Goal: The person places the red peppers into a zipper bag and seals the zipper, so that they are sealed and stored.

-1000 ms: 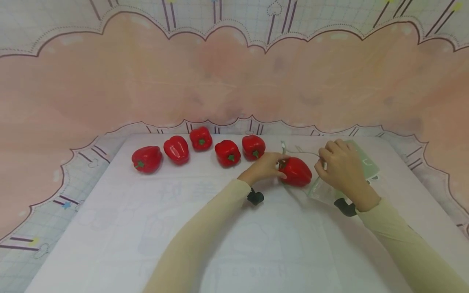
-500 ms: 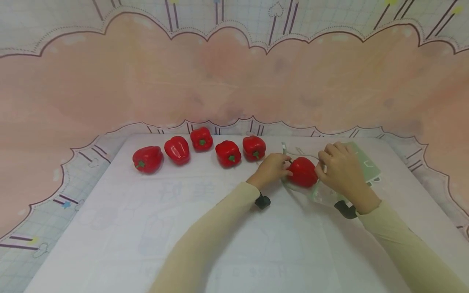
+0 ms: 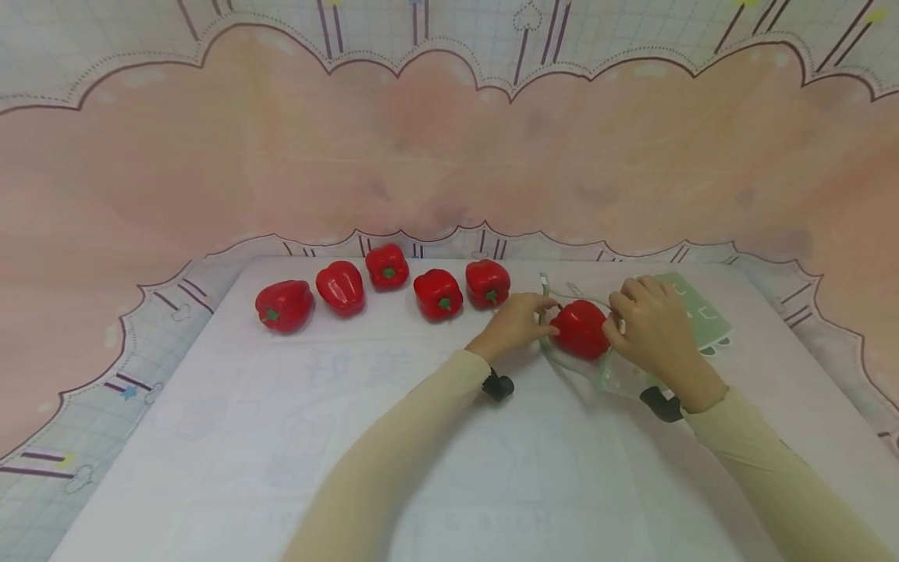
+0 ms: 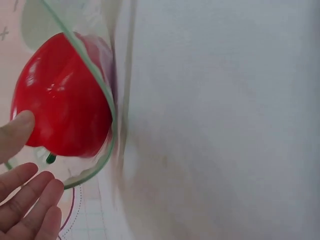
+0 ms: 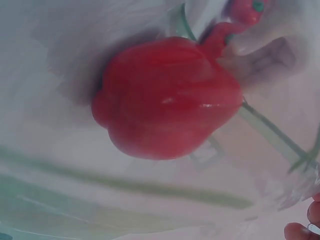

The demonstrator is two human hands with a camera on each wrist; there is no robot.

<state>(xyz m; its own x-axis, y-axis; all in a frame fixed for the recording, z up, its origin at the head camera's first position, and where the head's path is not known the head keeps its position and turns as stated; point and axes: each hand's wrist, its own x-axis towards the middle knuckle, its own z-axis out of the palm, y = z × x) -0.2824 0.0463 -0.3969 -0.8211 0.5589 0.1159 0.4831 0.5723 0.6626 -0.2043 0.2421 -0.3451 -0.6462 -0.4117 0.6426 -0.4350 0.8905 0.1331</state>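
Note:
A red bell pepper (image 3: 581, 329) lies inside the mouth of a clear plastic bag (image 4: 111, 120) with green edging. My left hand (image 3: 518, 320) is at the bag's opening, by the pepper's stem end. In the left wrist view its thumb (image 4: 17, 131) overlaps the pepper's side, while the other fingers extend loosely below the stem; whether the thumb touches is hard to tell. My right hand (image 3: 653, 324) pinches the bag's upper edge, its fingers curled. Through the bag, the right wrist view shows the whole pepper (image 5: 167, 100), with only a few right fingertips at the corner.
Several more red bell peppers with green stems lie along the back left of the white table (image 3: 393, 437), the nearest pepper (image 3: 488, 283) just beyond my left hand. A green printed panel (image 3: 695, 308) shows behind my right hand. A patterned curtain (image 3: 449, 156) hangs behind the table.
The pepper has moved right, farther into the bag, pushed by my left hand. That hand has since loosened and drawn back slightly left. My right hand stays at the bag's edge.

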